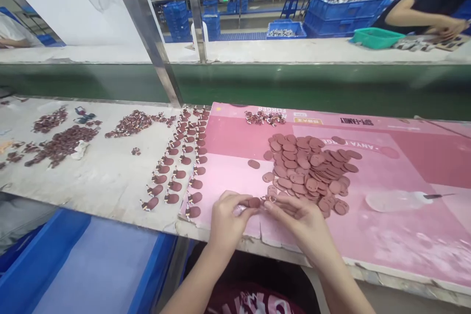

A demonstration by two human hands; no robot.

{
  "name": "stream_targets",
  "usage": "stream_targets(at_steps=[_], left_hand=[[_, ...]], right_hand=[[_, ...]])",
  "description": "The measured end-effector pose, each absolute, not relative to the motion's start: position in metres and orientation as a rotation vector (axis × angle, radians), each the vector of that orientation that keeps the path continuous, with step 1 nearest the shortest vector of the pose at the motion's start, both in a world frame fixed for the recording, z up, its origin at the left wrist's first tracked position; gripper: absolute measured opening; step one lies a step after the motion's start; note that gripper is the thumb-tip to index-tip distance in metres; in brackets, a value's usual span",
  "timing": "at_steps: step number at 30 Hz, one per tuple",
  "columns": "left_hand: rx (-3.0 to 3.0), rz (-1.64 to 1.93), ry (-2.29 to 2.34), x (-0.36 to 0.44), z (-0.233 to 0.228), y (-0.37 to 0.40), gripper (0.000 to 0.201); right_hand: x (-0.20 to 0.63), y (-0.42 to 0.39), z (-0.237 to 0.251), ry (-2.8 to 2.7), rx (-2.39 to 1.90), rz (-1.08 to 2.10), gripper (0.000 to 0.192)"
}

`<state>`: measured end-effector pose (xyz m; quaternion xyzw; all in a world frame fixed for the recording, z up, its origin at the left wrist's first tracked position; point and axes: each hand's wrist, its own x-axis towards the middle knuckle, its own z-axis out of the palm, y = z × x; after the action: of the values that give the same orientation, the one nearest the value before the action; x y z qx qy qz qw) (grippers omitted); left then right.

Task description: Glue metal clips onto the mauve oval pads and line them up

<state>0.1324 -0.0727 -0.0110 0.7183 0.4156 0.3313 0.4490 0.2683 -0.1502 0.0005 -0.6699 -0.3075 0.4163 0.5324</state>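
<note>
Between the fingers of my left hand (pixel 228 218) is a brown oval disc (pixel 254 202), held just above the pink mat (pixel 235 171). My right hand (pixel 300 221) pinches a small brown figure piece (pixel 270 198) against the disc's right end; its details are too small to make out. Right behind my hands lies a heap of brown oval discs (pixel 309 167). Rows of discs with small figures on them (pixel 178 174) line the mat's left edge. A few small figure pieces (pixel 265 117) lie at the mat's back.
A clear bottle with a thin dark tip (pixel 397 201) lies at the right. Piles of small brown pieces (pixel 68 142) cover part of the left table. A metal post (pixel 147 24) rises behind, before a green belt (pixel 294 86). Across it, a person's hands (pixel 447 29) work near a green tray (pixel 375 38).
</note>
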Motion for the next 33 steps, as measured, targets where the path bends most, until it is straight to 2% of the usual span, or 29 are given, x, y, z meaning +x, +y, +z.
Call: stream_targets(at_steps=[4,19,33], left_hand=[[1.774,0.829,1.015,0.133,-0.012,-0.072,0.023],[1.76,0.816,1.013,0.132,-0.016,-0.073,0.029],[1.802,0.76,0.965,0.129,-0.015,-0.072,0.028]], right_hand=[[0.26,-0.147,-0.002,-0.71,-1.57,0.949,0.03],[0.255,-0.14,0.003,-0.747,-1.653,0.902,0.029],[0.25,-0.14,0.002,-0.936,-1.767,0.634,0.026]])
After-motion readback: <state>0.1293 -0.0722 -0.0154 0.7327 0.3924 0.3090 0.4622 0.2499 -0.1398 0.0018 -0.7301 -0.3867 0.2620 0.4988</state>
